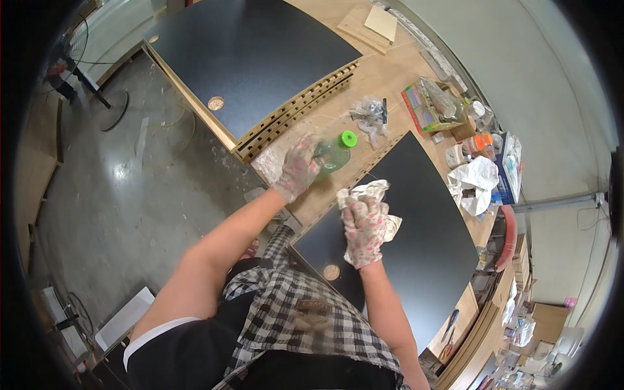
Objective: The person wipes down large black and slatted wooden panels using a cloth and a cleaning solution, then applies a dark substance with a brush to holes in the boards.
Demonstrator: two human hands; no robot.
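The person's left hand [300, 168] curls its fingers round a green bottle [335, 155], while the fingers of the right hand [365, 231] press a cloth [372, 189] onto the black board [426, 244] beneath them, any pinch impossible to tell; wiping seems under way, the board beyond those fingertips probably left.

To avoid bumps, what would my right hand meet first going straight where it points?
Your right hand, on the white cloth, would probably meet the green bottle in your left hand first; depth is unclear.
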